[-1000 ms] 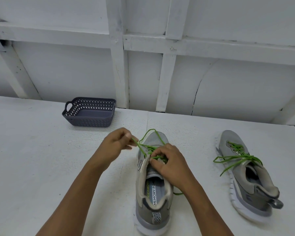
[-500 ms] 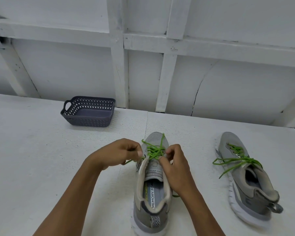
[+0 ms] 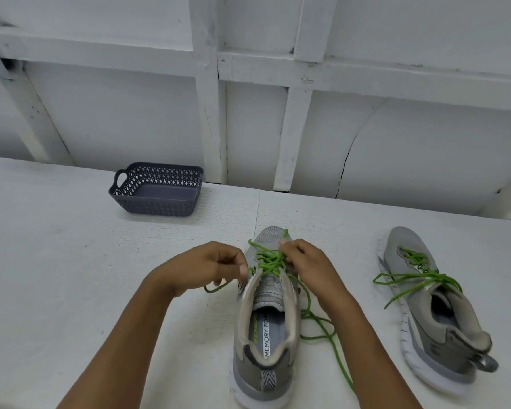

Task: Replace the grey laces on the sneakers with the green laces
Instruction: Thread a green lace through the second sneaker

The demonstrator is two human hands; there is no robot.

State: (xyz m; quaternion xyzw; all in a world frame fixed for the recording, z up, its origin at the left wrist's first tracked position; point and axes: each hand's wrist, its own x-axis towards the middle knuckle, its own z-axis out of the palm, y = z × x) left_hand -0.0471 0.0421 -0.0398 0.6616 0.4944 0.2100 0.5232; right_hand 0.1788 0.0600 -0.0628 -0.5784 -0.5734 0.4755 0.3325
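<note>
Fig.: lacing of the near sneaker (image 3: 261, 370), late stage. We found the L hand (image 3: 210, 267) w/ fingers curled, its grip pinching one strand of the green lace (image 3: 267, 261) just beside the shoe's left collar, a short tail trailing onto the table (image 3: 56, 261). The R hand (image 3: 307, 264) had its grip closed on another strand, lifted above the upper eyelets toward the toe. The lace was crossed through the eyelet rows, and its long free end lay loose on the table at the shoe's R side. The far sneaker (image 3: 437, 320), well apart to the R, carried a 2nd green lace (image 3: 416, 276), threaded, ends spread; whether knotted, we couldn't tell. A dark basket (image 3: 157, 206) stood at the back L; no grey laces were visible. We judged the step as tightening or tying the lace, i.e. task nearly complete. The next move, in our view, called for even tension on both strands, then crossing them into a knot w/o letting slack creep back through the top eyelets.
</note>
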